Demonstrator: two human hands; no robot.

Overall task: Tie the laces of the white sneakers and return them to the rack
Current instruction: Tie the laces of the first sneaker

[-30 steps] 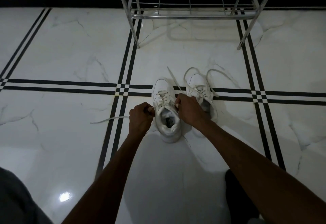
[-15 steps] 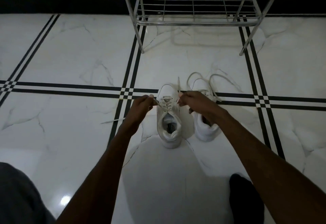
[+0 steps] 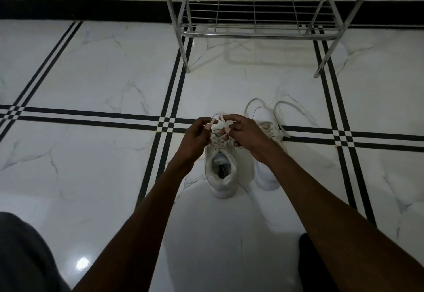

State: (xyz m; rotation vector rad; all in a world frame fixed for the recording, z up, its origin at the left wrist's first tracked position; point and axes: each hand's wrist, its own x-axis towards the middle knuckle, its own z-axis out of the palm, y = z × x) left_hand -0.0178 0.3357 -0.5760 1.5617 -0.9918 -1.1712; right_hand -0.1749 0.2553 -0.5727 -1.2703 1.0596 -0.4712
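Note:
Two white sneakers stand side by side on the floor, heels toward me. Over the left sneaker [image 3: 221, 177] my left hand [image 3: 196, 139] and my right hand [image 3: 246, 134] each pinch one end of its white lace [image 3: 218, 121], the two strands crossing between my fingertips above the toe. My right wrist covers part of the right sneaker [image 3: 266, 174]. Its loose laces [image 3: 282, 108] lie in loops on the floor beyond it. The metal shoe rack [image 3: 254, 32] stands farther back against the wall, its bottom shelf bare.
The floor is glossy white marble tile [image 3: 91, 165] with black double stripes. The rack's legs [image 3: 187, 62] reach the floor ahead. My dark-clothed knee [image 3: 20, 257] is at bottom left and a dark foot [image 3: 314, 266] at bottom right.
My hands have lifted from beside the left sneaker's tongue toward its toe and come closer together, drawing the lace ends up off the floor and crossing them.

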